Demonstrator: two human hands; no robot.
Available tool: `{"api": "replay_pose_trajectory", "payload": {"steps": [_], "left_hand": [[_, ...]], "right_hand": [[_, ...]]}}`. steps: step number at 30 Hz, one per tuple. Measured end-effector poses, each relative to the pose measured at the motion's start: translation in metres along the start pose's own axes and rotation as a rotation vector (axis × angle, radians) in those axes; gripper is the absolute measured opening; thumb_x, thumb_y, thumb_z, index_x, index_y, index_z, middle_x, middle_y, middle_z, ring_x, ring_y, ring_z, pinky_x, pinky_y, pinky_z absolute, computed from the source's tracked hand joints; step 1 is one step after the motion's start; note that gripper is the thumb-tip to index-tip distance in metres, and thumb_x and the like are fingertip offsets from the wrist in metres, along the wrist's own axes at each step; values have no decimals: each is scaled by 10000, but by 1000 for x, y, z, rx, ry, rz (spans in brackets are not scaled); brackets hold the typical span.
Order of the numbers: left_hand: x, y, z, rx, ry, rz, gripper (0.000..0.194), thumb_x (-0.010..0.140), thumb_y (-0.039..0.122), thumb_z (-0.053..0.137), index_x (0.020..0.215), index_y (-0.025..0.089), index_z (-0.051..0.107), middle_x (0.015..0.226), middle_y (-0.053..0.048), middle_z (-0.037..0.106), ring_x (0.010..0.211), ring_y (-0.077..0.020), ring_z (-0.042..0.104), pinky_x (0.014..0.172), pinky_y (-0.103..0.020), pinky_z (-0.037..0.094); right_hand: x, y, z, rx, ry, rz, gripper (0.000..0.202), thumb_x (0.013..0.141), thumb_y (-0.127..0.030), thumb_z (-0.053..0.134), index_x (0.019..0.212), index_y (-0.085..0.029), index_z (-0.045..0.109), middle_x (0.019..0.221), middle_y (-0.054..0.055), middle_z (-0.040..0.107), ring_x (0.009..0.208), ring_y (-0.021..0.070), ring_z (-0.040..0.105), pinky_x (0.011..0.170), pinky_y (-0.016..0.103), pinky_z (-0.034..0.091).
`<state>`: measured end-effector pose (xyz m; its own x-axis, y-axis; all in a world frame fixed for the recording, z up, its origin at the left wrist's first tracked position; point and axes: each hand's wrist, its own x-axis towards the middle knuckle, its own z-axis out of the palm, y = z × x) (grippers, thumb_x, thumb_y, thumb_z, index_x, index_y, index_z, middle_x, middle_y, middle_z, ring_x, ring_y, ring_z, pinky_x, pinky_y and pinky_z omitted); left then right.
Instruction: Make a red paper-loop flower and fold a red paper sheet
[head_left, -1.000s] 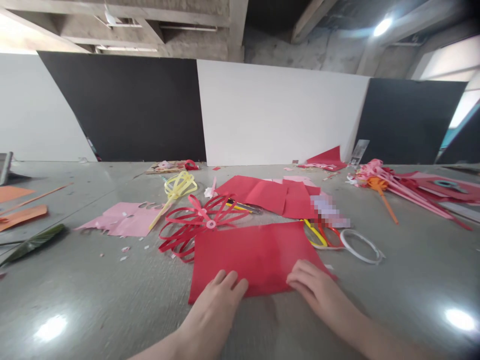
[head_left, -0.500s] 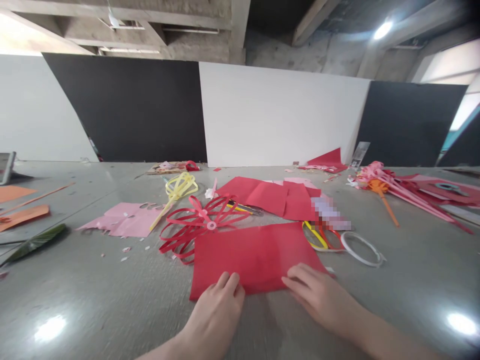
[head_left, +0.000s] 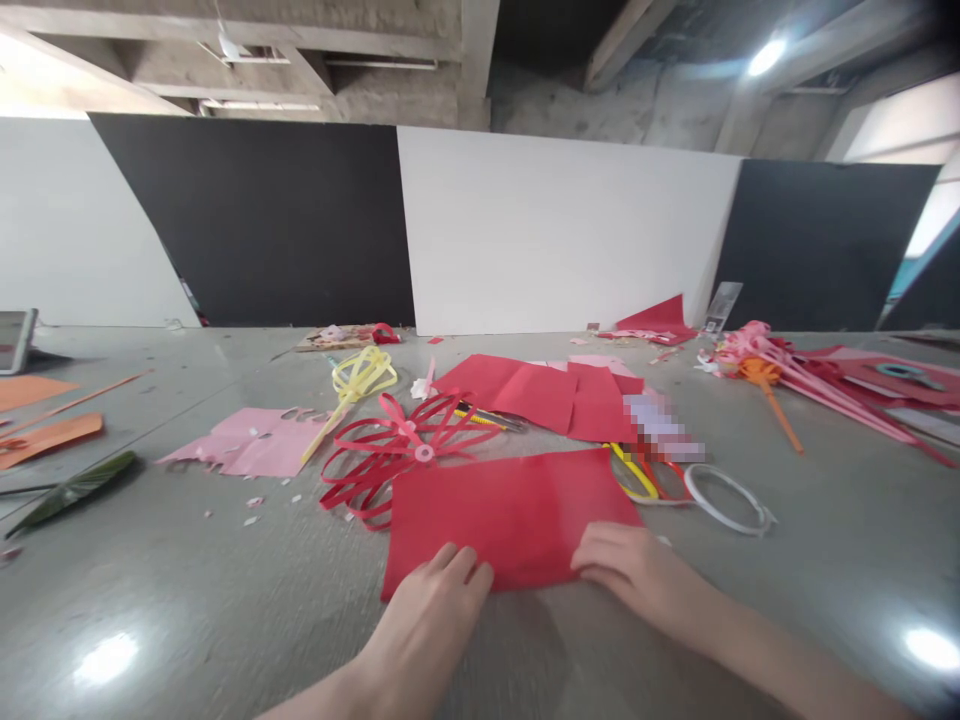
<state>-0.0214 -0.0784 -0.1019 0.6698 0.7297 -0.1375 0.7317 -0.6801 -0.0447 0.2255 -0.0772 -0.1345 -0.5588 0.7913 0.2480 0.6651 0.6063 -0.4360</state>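
Note:
A red sheet of paper (head_left: 510, 500) lies on the grey table in front of me, its near edge towards my body. My left hand (head_left: 439, 615) is closed on that near edge left of its middle, fingers curled over the paper. At the near right corner, my right hand (head_left: 637, 580) has its fingers bent together on the sheet; the thumb is mostly hidden. Touching the paper's far left side is a flower shape of looped red strips (head_left: 424, 452) with a pale round centre. A yellow-and-black utility knife (head_left: 480, 415) lies just beyond.
More red paper (head_left: 532, 390) lies behind the sheet. A white wire coil (head_left: 727, 498) sits to the right, pink cut paper (head_left: 262, 440) and a yellow strip flower (head_left: 364, 375) to the left. A green leaf piece (head_left: 82, 490) and orange paper (head_left: 52, 440) lie far left.
My right hand has slid slightly to the right along the sheet's near edge. My left hand stays at nearly the same spot. The view has shifted a little.

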Motion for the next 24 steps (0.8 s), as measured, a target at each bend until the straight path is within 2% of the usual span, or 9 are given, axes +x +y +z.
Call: {"api": "replay_pose_trajectory", "payload": {"steps": [7, 12, 17, 19, 22, 24], "left_hand": [[1, -1, 5, 11, 16, 49, 181, 725, 21, 453, 783, 158, 557, 820, -65, 562, 806, -229, 523, 712, -343, 461], [2, -3, 3, -130, 28, -66, 233, 728, -21, 404, 738, 154, 557, 838, -60, 553, 770, -191, 530, 675, -295, 442], [3, -5, 8, -132, 66, -60, 216, 713, -9, 424, 740, 156, 561, 835, -51, 550, 767, -191, 525, 684, -304, 443], [4, -4, 7, -106, 36, -69, 211, 732, -3, 430, 754, 155, 568, 846, -51, 555, 774, -186, 531, 687, -293, 450], [4, -1, 5, 43, -25, -2, 219, 769, 8, 422, 792, 139, 597, 852, -70, 571, 848, -214, 534, 741, -318, 462], [4, 2, 7, 172, -24, 41, 229, 757, 10, 441, 867, 118, 610, 881, -94, 575, 883, -245, 529, 745, -347, 474]], "right_hand": [[-5, -11, -5, 59, -12, 75, 190, 855, -95, 470, 802, -209, 612, 774, -20, 563, 713, 102, 553, 642, 207, 398], [-6, -18, -1, 0, 40, 118, 199, 861, -86, 439, 801, -182, 602, 812, 5, 506, 717, 106, 535, 658, 223, 411], [-11, -12, 10, -150, 133, 7, 206, 868, -92, 412, 859, -174, 602, 827, 33, 504, 766, 144, 513, 671, 260, 420], [-14, -7, 14, -238, 170, -52, 207, 872, -103, 403, 881, -168, 599, 832, 46, 509, 765, 158, 506, 668, 276, 423], [-16, -2, 19, -339, 212, -135, 208, 875, -106, 394, 910, -153, 593, 812, 52, 516, 738, 161, 500, 636, 270, 422], [-16, 0, 21, -377, 220, -154, 215, 880, -98, 385, 910, -150, 592, 780, 42, 511, 711, 150, 496, 606, 252, 411]]}}
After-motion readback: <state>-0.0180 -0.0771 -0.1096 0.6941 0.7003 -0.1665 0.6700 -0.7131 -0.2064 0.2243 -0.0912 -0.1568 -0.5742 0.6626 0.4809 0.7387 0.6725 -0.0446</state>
